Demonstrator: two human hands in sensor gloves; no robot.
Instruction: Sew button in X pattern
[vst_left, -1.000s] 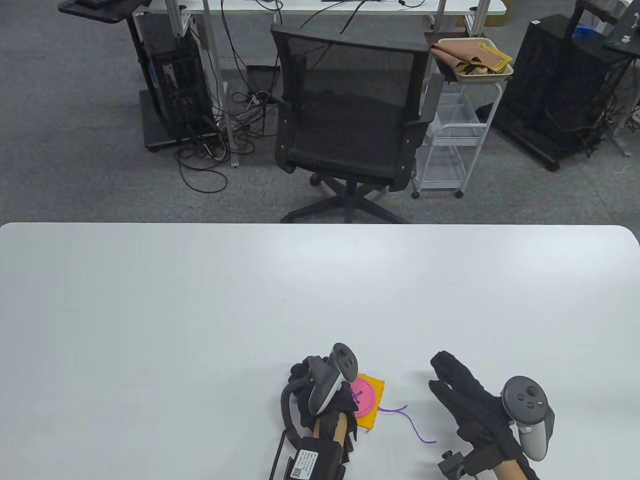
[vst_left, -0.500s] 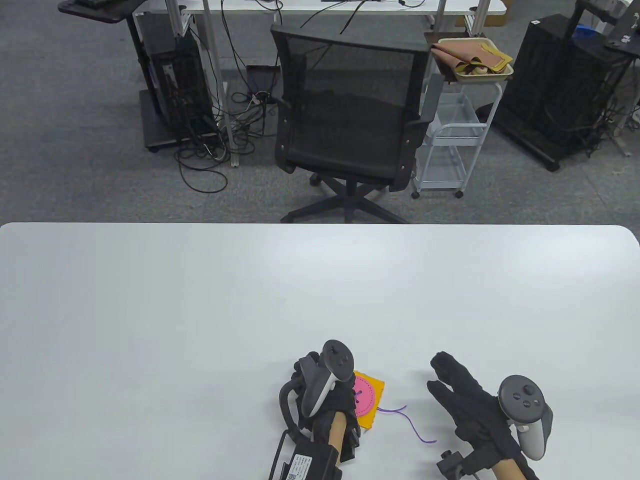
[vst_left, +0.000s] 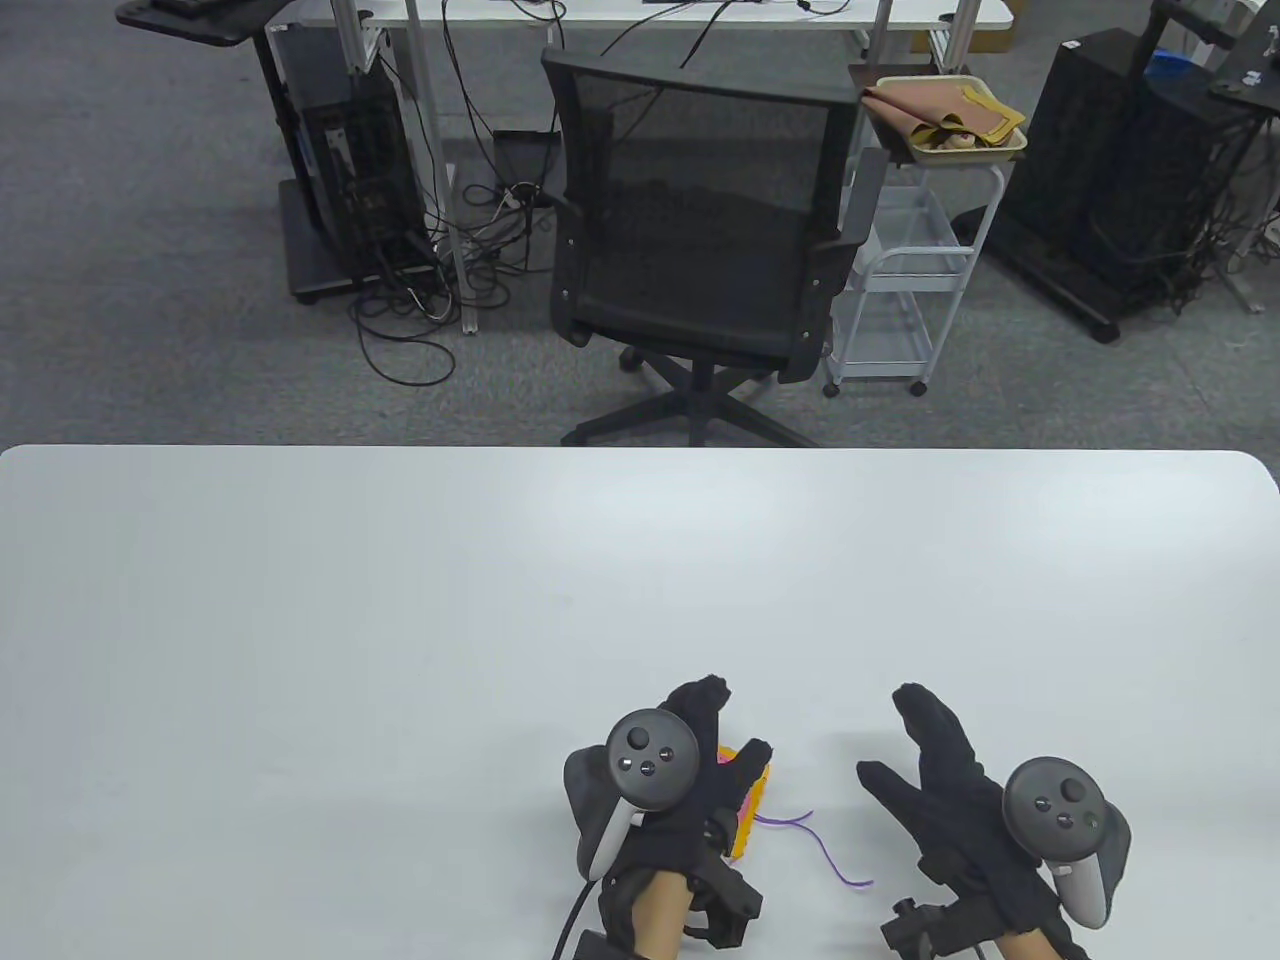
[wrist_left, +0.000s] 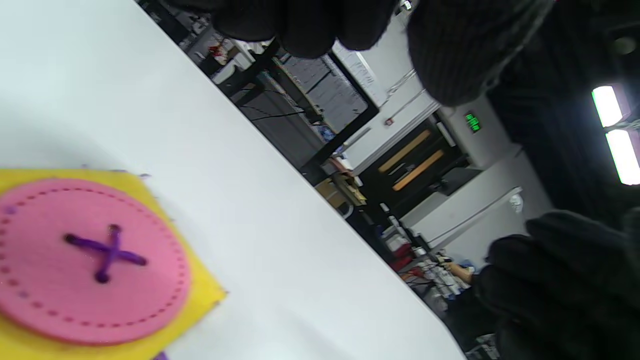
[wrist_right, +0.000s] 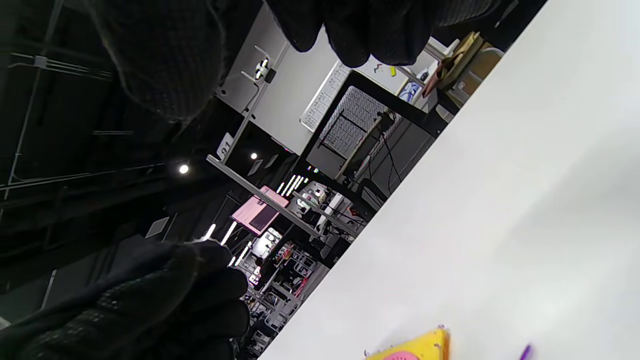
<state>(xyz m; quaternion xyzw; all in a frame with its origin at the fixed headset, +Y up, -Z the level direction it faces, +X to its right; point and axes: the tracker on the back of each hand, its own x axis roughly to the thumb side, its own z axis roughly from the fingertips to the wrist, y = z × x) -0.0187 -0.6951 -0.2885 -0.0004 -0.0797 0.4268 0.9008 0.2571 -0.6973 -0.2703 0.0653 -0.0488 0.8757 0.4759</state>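
Note:
A yellow felt square (vst_left: 745, 835) with a pink felt button (wrist_left: 90, 260) lies flat on the white table (vst_left: 400, 600). A purple X of thread (wrist_left: 107, 252) crosses the button's middle. A loose purple thread tail (vst_left: 830, 850) trails right of the felt. My left hand (vst_left: 735, 725) hovers palm down over the felt, fingers spread, and holds nothing. It hides most of the felt in the table view. My right hand (vst_left: 890, 735) is open and empty to the right of the thread. The felt's corner (wrist_right: 415, 347) shows in the right wrist view.
A black office chair (vst_left: 700, 230) stands beyond the table's far edge. A white cart (vst_left: 900, 290) with a tray of brown cloth is to its right. Black equipment racks and cables are on the floor at both sides.
My left hand has turned palm down and spread its fingers above the felt, letting it lie flat. My right hand has shifted slightly forward, still open.

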